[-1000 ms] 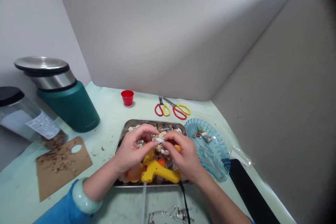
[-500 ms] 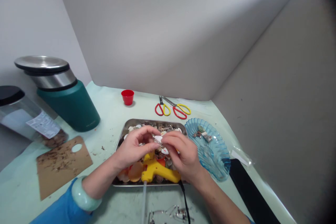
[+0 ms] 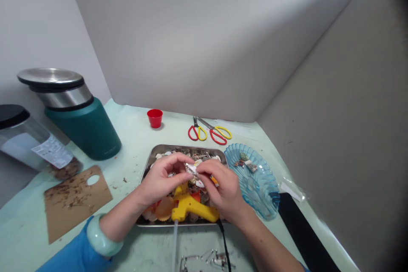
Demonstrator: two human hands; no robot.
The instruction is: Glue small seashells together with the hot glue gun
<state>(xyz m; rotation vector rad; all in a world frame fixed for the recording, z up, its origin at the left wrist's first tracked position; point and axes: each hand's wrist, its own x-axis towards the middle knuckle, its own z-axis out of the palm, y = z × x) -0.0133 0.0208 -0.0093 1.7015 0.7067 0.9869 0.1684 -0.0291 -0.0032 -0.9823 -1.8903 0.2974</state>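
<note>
The left hand (image 3: 159,179) and right hand (image 3: 224,184) hold a small white piece (image 3: 191,169) (details blurred) in narrow pinches. Nearer, a yellow glue gun (image 3: 195,209) lies on the metal tray (image 3: 156,224).

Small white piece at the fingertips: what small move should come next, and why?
Probably a slight turn of the small white piece with the right hand, the left hand bracing it: fingertips of both hands meet there, covering part of it, above the shell-filled metal tray.

A pale green table (image 3: 134,140) bears a metal tray (image 3: 153,224), red cup (image 3: 154,119) and scissors (image 3: 212,128).
</note>
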